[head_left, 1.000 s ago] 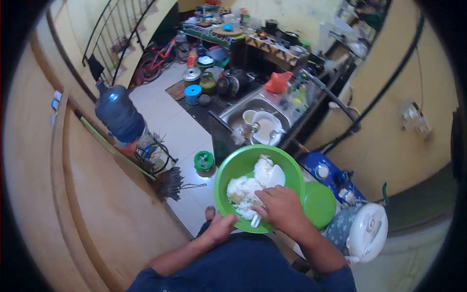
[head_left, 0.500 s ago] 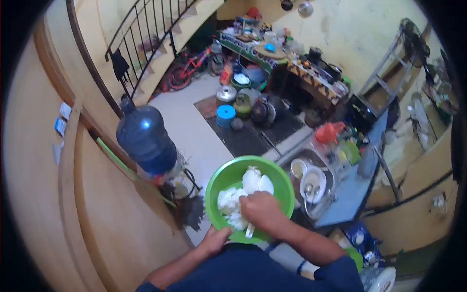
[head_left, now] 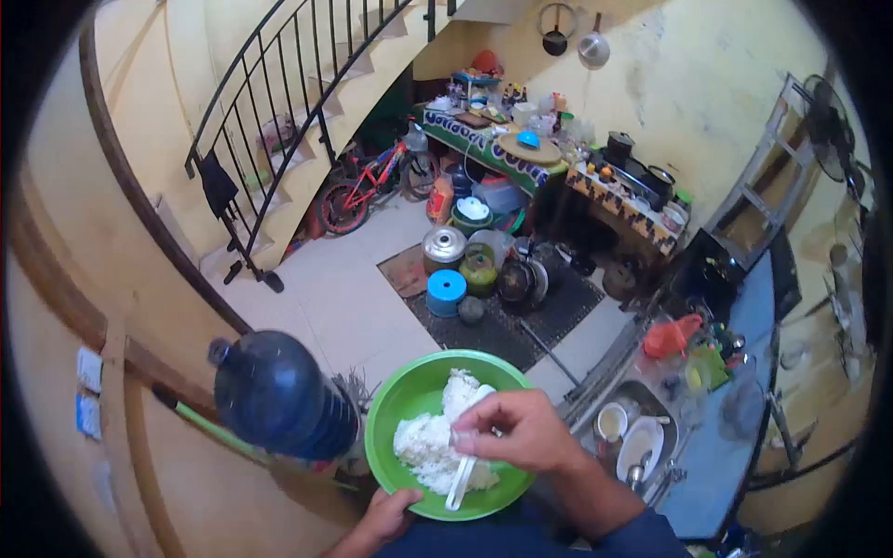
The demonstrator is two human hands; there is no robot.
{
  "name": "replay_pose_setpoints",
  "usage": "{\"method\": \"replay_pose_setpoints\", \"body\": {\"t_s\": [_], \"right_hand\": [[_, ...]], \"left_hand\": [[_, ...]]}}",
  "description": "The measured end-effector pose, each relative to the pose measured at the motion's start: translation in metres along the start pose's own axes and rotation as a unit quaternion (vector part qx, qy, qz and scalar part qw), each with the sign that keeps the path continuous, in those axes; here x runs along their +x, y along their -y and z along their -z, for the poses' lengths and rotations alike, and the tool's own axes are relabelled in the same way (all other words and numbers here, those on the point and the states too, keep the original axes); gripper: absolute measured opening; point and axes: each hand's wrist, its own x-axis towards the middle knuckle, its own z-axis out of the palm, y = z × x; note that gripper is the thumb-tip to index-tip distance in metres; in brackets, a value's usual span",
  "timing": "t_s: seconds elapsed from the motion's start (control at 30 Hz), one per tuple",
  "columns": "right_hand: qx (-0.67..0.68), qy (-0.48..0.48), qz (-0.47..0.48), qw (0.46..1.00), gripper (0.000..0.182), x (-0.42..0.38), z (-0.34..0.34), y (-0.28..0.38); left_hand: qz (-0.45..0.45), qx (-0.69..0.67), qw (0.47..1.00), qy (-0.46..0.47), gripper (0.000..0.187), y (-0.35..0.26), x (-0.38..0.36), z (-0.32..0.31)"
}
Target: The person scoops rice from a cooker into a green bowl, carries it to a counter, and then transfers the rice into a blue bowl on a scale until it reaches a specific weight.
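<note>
Both hands are engaged: left hand [head_left: 389,517] grips the green bowl [head_left: 400,402] underneath at its near rim; right hand [head_left: 521,430] clasps a white paddle [head_left: 462,465], apparently in the rice [head_left: 430,446]. Level bowl, shallow strokes advised.

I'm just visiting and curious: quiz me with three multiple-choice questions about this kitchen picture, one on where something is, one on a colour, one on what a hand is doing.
1. Where is the big blue water jug?
A. left of the green bowl
B. in the sink
C. on the stairs

2. What colour is the bowl holding the rice?
A. red
B. green
C. white

3. What is the right hand doing?
A. hanging empty
B. gripping the white rice paddle
C. turning a tap

Answers: 1 A, the jug stands just left of the bowl. 2 B, its rim is bright green. 3 B, the fingers close on the white rice paddle over the rice, while the left hand supports the bowl from below.
</note>
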Motion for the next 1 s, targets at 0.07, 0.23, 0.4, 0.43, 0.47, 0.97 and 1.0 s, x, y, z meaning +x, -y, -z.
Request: {"method": "replay_pose_setpoints", "body": {"t_s": [0.07,0.23,0.4,0.43,0.47,0.97,1.0], "right_hand": [[0.080,0.098,0.073,0.989,0.022,0.033,0.020,0.015],[0.197,0.363,0.183,0.892,0.018,0.157,0.081,0.028],[0.271,0.409,0.224,0.842,0.018,0.317,0.126,0.033],[0.292,0.376,0.277,0.835,0.017,0.347,0.125,0.029],[0.313,0.342,0.330,0.822,0.016,0.374,0.126,0.026],[-0.397,0.279,0.313,0.817,0.024,0.770,0.110,-0.032],[-0.418,0.299,0.306,0.801,0.023,0.787,0.098,-0.039]], "left_hand": [[0.016,0.000,1.000,-0.007,0.058,-0.028,0.027,-0.004],[0.020,0.149,0.985,-0.079,0.047,-0.067,0.141,0.057],[0.044,0.158,0.973,-0.160,0.031,-0.142,0.253,0.036],[0.086,0.163,0.959,-0.214,0.028,-0.150,0.270,0.030],[0.025,0.107,0.970,-0.216,0.025,-0.134,0.291,0.049],[-0.111,-0.017,0.943,-0.314,0.052,-0.333,0.445,0.096],[-0.072,-0.001,0.934,-0.350,0.051,-0.350,0.451,0.101]]}}
